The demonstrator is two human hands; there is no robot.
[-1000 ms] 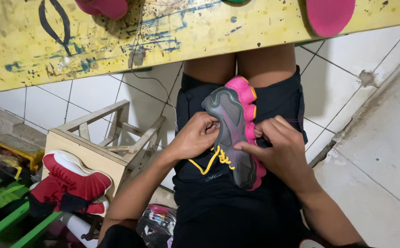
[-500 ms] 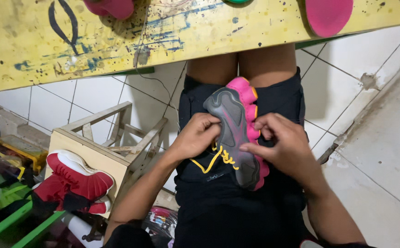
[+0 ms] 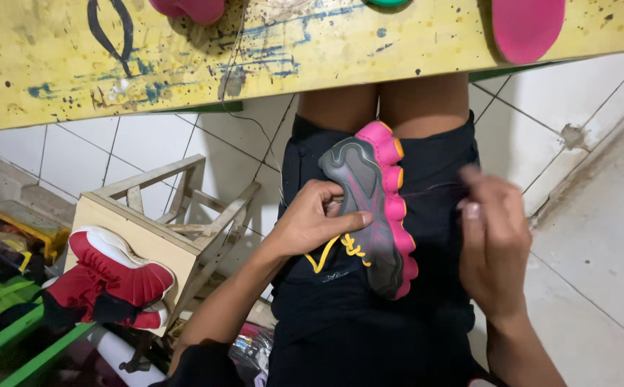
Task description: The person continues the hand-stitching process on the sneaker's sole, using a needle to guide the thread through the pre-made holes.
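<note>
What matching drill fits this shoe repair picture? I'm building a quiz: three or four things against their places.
Things:
1. grey and pink shoe
2. red and white shoe
3. pink insole
4. left hand

Places:
a. on the yellow table's edge
b. lying on the lap
c. beside the wooden stool
d. gripping the shoe's side

Pairs: 1-b, 2-c, 3-a, 4-d

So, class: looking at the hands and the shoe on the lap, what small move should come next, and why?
Probably draw the right hand further out to tighten the thread: it is pulled away from the grey-and-pink shoe, a thin line runs between them, and the left hand pins the shoe.
</note>
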